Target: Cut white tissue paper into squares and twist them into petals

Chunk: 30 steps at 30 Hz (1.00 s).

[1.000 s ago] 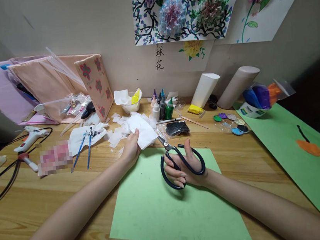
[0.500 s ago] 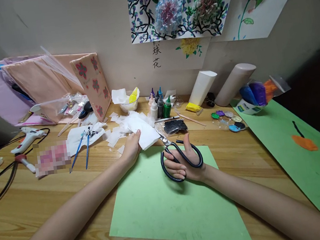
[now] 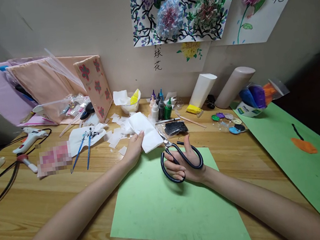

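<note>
Wooden surface [image 3: 19,207] carries a green paper sheet [image 3: 174,211] at centre. Above its top edge, the left hand [image 3: 134,148] pinches a white paper piece [image 3: 146,131]. The right hand [image 3: 185,163] grips black-handled scissors [image 3: 179,158], fingers through the loops, blades [image 3: 164,139] nearly closed at the paper's edge.

Two black Chinese characters, 球花, stand one above the other on the white sheet [image 3: 167,58] with a yellow flower, pinned to the far wall below the large flower painting [image 3: 184,8]. The same two characters, 球花, run down the right side of the pink-flower painting [image 3: 262,2] at the far right. The green-and-white box [image 3: 248,110] at the right carries white lettering, too small to read.
</note>
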### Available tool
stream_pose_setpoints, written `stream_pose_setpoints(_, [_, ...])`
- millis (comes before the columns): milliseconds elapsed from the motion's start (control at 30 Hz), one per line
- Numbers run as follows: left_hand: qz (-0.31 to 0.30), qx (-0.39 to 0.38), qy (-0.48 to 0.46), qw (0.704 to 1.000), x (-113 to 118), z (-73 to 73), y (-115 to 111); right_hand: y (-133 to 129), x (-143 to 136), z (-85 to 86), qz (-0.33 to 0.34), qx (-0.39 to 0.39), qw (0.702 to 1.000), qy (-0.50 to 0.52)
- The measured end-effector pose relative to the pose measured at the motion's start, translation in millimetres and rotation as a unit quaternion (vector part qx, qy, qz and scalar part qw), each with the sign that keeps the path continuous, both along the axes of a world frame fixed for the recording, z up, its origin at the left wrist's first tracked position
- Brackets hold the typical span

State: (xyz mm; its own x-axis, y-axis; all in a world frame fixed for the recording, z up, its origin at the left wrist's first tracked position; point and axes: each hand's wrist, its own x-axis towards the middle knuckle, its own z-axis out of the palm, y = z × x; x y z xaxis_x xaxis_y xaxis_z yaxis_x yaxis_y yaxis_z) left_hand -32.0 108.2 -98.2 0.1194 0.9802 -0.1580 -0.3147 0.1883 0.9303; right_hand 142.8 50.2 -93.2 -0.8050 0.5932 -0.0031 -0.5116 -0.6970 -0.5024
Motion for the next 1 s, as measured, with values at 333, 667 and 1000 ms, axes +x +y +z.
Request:
stream_pose_setpoints(333, [-0.030, 0.023, 0.041, 0.998, 0.1, -2.6, -2.2, -3.7, -4.5, -6.4, -0.040, 0.035, 0.998, 0.042])
stream_pose_setpoints(667, [-0.050, 0.092, 0.168, 0.980, -1.8, -1.1, -7.7, -3.1, -3.2, -2.4, -0.050, 0.012, 0.998, 0.020])
stream_pose_setpoints(1000, [-0.125, 0.088, 0.141, 0.978, 0.6, 4.6, -12.2, -5.4, -2.6, 2.3, -0.061, 0.043, 0.996, -0.052])
